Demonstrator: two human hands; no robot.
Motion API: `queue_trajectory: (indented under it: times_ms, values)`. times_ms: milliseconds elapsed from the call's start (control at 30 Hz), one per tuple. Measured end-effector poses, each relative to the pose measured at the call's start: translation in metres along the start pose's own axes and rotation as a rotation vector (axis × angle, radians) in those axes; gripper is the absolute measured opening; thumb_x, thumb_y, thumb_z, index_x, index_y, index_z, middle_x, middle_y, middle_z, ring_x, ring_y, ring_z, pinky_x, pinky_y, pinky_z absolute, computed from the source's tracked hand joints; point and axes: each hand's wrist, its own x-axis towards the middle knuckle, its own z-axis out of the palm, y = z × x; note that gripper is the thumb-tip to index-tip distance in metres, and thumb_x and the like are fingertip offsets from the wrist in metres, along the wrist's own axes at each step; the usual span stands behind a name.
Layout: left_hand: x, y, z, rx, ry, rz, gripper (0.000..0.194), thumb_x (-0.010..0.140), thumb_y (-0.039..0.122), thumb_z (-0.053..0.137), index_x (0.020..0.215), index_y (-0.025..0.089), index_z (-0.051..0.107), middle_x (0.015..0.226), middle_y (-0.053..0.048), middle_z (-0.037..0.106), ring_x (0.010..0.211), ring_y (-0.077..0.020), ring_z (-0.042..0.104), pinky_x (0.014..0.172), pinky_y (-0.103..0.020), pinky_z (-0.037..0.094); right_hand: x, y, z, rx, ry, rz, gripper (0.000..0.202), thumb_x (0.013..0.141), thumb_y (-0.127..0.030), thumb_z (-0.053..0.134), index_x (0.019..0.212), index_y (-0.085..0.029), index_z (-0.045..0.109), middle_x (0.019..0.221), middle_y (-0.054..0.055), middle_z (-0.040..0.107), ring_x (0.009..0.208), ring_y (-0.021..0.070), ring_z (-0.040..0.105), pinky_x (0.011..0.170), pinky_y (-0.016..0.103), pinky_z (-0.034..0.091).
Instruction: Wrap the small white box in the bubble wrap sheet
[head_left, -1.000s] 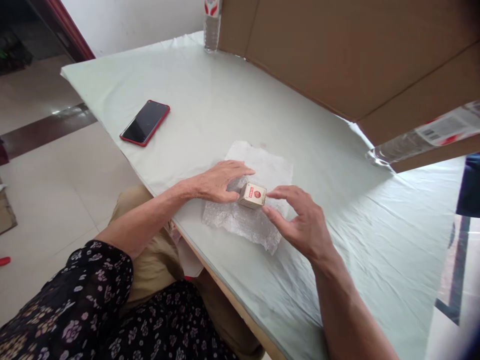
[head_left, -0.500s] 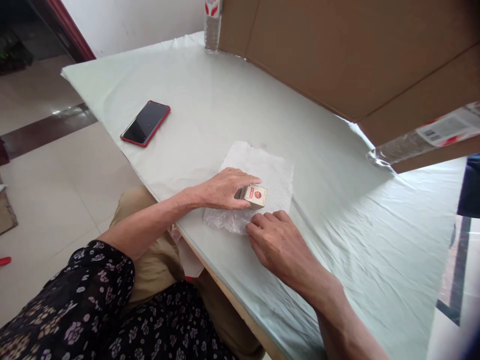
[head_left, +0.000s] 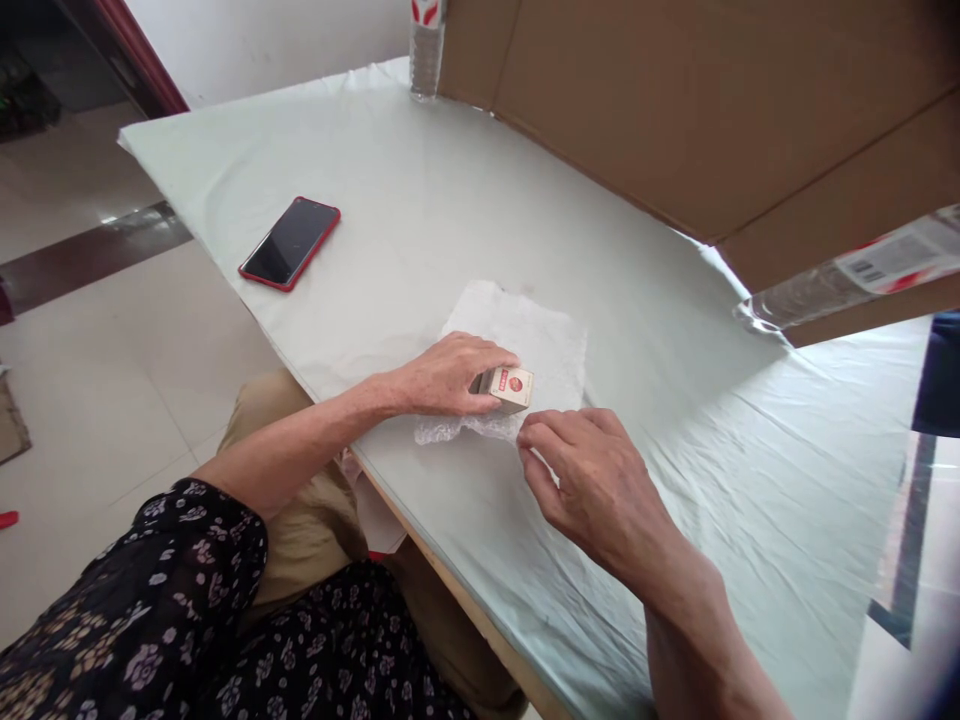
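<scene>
A small cream box with a red label and a round red mark lies on a white sheet of bubble wrap. Thumb and fingers of my left hand grip the box from its left side. My right hand is at the near right corner of the wrap, its thumb and forefinger pinched on the edge. The sheet's near edge is crumpled and slightly raised between my two hands.
A phone in a red case lies at the left on the pale tablecloth. A large cardboard panel stands behind, with a clear bottle at its left and another bottle lying at the right.
My right hand has moved a little to the right, and the near edge of the wrap has shifted and lifted with it. My left hand and the box have hardly moved.
</scene>
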Motion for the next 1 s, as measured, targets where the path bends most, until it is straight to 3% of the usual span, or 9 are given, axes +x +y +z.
queue_trajectory:
  times_ms: [133, 333, 467, 567, 733, 900, 1000]
  values:
    - [0.0, -0.001, -0.003, -0.091, -0.034, -0.004, 0.037, 0.085, 0.034, 0.06, 0.12, 0.021, 0.062, 0.12, -0.008, 0.07, 0.111, -0.0238, 0.064, 0.098, -0.037, 0.047, 0.001, 0.001, 0.0, 0.018, 0.059, 0.042, 0.02, 0.093, -0.012, 0.046, 0.08, -0.022, 0.056, 0.084, 0.005, 0.072, 0.077, 0.0203, 0.063, 0.076, 0.037, 0.036]
    - [-0.003, 0.005, -0.023, -0.35, -0.047, -0.109, 0.05, 0.094, 0.056, 0.047, 0.124, 0.019, 0.062, 0.131, -0.011, 0.065, 0.12, -0.0249, 0.06, 0.102, -0.039, 0.046, 0.003, 0.008, 0.009, 0.036, 0.19, 0.125, 0.013, 0.094, -0.014, 0.05, 0.087, -0.022, 0.058, 0.096, 0.005, 0.075, 0.084, 0.0213, 0.067, 0.079, 0.037, 0.039]
    - [-0.005, 0.012, -0.032, -0.292, -0.037, -0.034, 0.052, 0.083, 0.061, 0.064, 0.114, 0.02, 0.066, 0.126, -0.01, 0.067, 0.121, -0.0275, 0.06, 0.104, -0.042, 0.046, 0.004, 0.015, 0.016, 0.09, 0.273, 0.197, 0.01, 0.094, -0.016, 0.051, 0.091, -0.023, 0.058, 0.101, 0.005, 0.074, 0.092, 0.0223, 0.068, 0.082, 0.037, 0.041]
    - [-0.006, 0.015, -0.029, -0.148, -0.023, 0.008, 0.041, 0.076, 0.051, 0.074, 0.103, 0.02, 0.068, 0.122, -0.01, 0.068, 0.12, -0.0294, 0.059, 0.104, -0.044, 0.045, 0.007, 0.019, 0.02, 0.122, 0.292, 0.242, 0.009, 0.095, -0.02, 0.051, 0.091, -0.023, 0.057, 0.104, 0.006, 0.074, 0.094, 0.0232, 0.068, 0.081, 0.037, 0.041]
    - [-0.004, 0.015, -0.018, -0.116, 0.047, -0.087, 0.013, 0.084, 0.031, 0.062, 0.087, 0.018, 0.065, 0.111, -0.008, 0.071, 0.11, -0.0244, 0.064, 0.095, -0.037, 0.048, 0.01, 0.026, 0.03, 0.221, 0.304, 0.316, 0.009, 0.096, -0.025, 0.051, 0.092, -0.024, 0.059, 0.108, 0.006, 0.074, 0.1, 0.0248, 0.068, 0.084, 0.038, 0.043]
    - [-0.002, 0.018, -0.012, -0.257, 0.121, -0.213, 0.017, 0.084, 0.033, 0.061, 0.078, 0.017, 0.062, 0.102, -0.006, 0.073, 0.097, -0.0202, 0.067, 0.078, -0.029, 0.048, 0.014, 0.035, 0.04, 0.441, 0.337, 0.396, 0.01, 0.095, -0.033, 0.055, 0.091, -0.025, 0.061, 0.114, 0.005, 0.073, 0.106, 0.0249, 0.067, 0.092, 0.04, 0.046]
    - [0.0, 0.019, -0.01, -0.329, 0.141, -0.256, 0.017, 0.083, 0.033, 0.064, 0.077, 0.017, 0.063, 0.1, -0.005, 0.074, 0.093, -0.0183, 0.067, 0.08, -0.029, 0.047, 0.017, 0.039, 0.044, 0.615, 0.316, 0.444, 0.014, 0.095, -0.037, 0.057, 0.088, -0.025, 0.062, 0.115, 0.005, 0.073, 0.106, 0.0239, 0.068, 0.09, 0.039, 0.048]
